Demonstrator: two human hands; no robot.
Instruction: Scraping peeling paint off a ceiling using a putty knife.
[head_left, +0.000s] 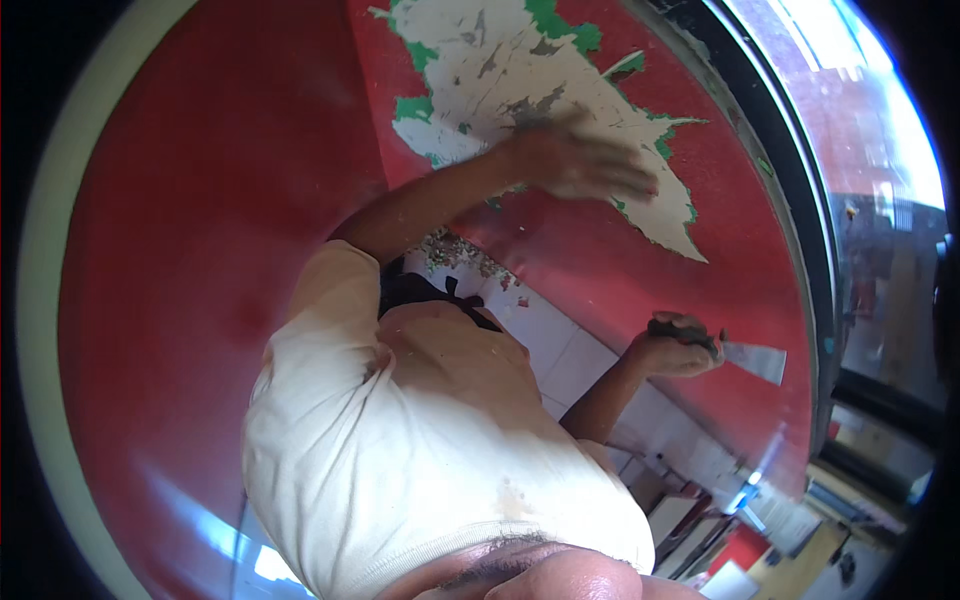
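My left hand (581, 163) is blurred, with its fingers stretched out and nothing in it. It lies over a patch of bared pale plaster (487, 82) on the red painted wall (600, 247); whether it touches the surface I cannot tell. Ragged green paint edges and grey spots mark that patch. Lower and to the right, my right hand (679, 356) grips the dark handle of a putty knife (756, 361). Its flat metal blade points right, in front of intact red paint, and contact with the wall cannot be made out.
Loose paint flakes (457, 255) lie on pale floor tiles (555, 352) along the wall's foot. Another red wall (217, 225) meets this one at a corner on the left. A dark-framed window (885, 150) borders the right, above assorted items on a wooden surface (802, 559).
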